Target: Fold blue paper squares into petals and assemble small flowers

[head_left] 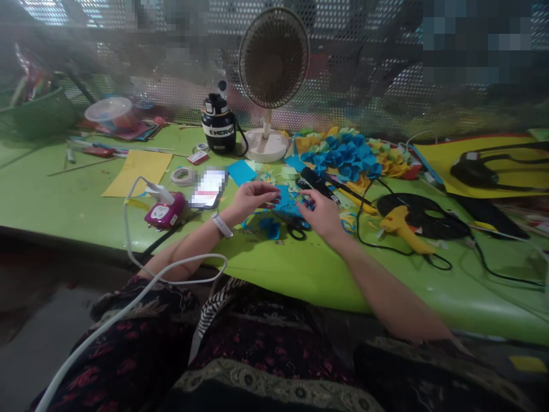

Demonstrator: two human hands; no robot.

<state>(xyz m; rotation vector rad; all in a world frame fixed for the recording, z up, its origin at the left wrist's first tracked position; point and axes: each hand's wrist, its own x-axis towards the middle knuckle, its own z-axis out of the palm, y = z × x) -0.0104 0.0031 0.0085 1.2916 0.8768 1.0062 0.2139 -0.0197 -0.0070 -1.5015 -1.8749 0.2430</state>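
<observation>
My left hand [254, 200], with a pale band on the wrist, has its fingers pinched together at the left edge of a piece of blue paper [286, 195]. At that paper's right side, my right hand [319, 214] is curled, thumb and index fingertips close together on it. The exact grip is small and dim. Below the hands, dark scissors [297, 230] lie with one handle loop showing and their blades partly hidden. A folded blue paper piece [270, 228] rests to their left. Small blue and yellow paper scraps surround both hands.
Behind stand a fan [273, 63], a black jug [218, 129] and a heap of blue paper petals [343, 153]. On the left are a phone [209, 189], a tape roll [182, 176] and a purple socket block [165, 212] with a white cable. A yellow glue gun [405, 229] lies right.
</observation>
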